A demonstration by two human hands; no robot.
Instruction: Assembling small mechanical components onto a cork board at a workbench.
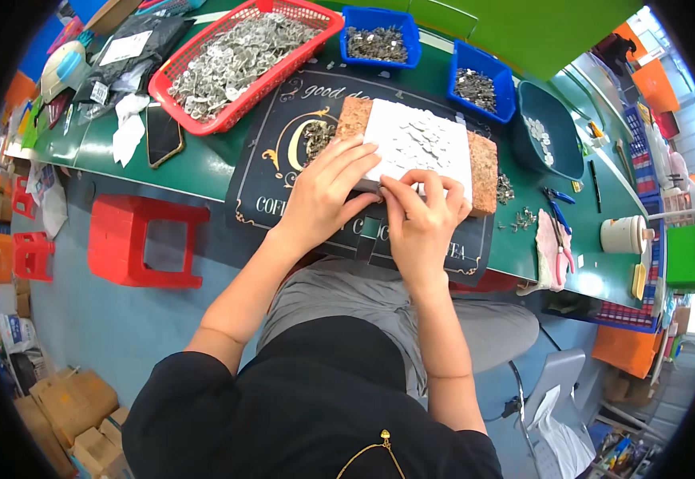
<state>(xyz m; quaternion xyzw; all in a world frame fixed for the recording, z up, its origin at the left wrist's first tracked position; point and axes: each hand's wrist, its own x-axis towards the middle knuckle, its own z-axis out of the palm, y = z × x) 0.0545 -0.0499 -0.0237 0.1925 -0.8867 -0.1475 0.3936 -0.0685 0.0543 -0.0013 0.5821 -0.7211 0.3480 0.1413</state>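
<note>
A white pad lies on a speckled brown block, with many small flat pale pieces spread over it. My left hand rests at the near left corner of the pad, fingers stretched out and thumb apart, reaching toward the right hand. Close beside it, my right hand is closed in a pinch at the pad's near edge. What its fingertips hold is too small or hidden to make out. Left of the block, partly behind my left hand, sits a pile of small metal parts.
Beyond the dark printed mat stand a red basket of metal pieces, a blue tray and another blue tray of small parts. At right are a dark green bin and pliers. A phone lies left.
</note>
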